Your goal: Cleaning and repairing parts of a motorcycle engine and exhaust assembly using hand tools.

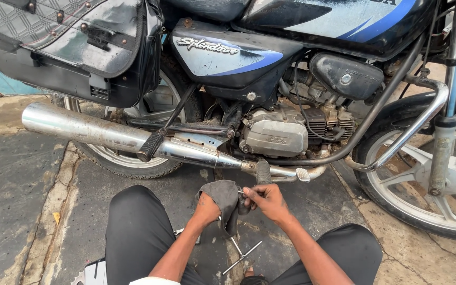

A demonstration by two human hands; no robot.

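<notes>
The left hand [207, 207] was closed on a dark grey rag [225, 203], and the right hand [268, 201] pinched a small dark part [243, 199] against that rag, the two hands nearly touching between the person's raised knees. Under them a metal cross-handled wrench [241, 253] lay on the stained pavement [22, 179], its upper end hidden by the rag. Just beyond the hands stood a motorcycle with its engine [275, 136], a footpeg [263, 171] close to the right hand, a long chrome exhaust [96, 131] running left, and the front wheel [423, 184] at the right.
</notes>
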